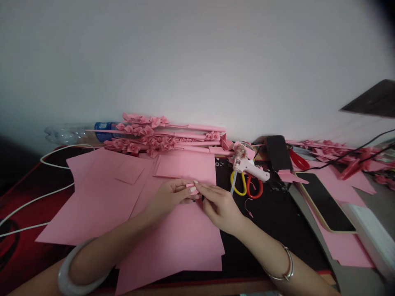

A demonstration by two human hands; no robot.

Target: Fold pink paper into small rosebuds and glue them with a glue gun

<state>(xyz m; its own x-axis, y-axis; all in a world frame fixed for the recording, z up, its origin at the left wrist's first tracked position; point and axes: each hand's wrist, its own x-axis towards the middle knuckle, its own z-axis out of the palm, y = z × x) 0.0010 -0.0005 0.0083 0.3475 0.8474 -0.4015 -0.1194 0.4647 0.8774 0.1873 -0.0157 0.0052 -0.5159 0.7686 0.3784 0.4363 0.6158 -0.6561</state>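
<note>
A small folded piece of pink paper [191, 188] is pinched between my two hands, above the pink sheets in the middle of the desk. My left hand [174, 195] is closed on it, thumb on top and fingers beneath. From the other side my right hand [220, 205] grips its edge with thumb and fingertips. Under the hands lie large pink paper sheets [175, 242]. Just behind them rests a smaller pink rectangle stack [169, 166]. A pink square [129, 170] sits on the sheets to the left.
Pink paper flowers on stems [160, 142] lie along the wall beside a plastic bottle [74, 133]. Right of my hands are a glue gun [251, 168], yellow-handled scissors [239, 191] and a red handle [254, 193]. Farther right lie a phone [327, 201] and a white box [372, 234].
</note>
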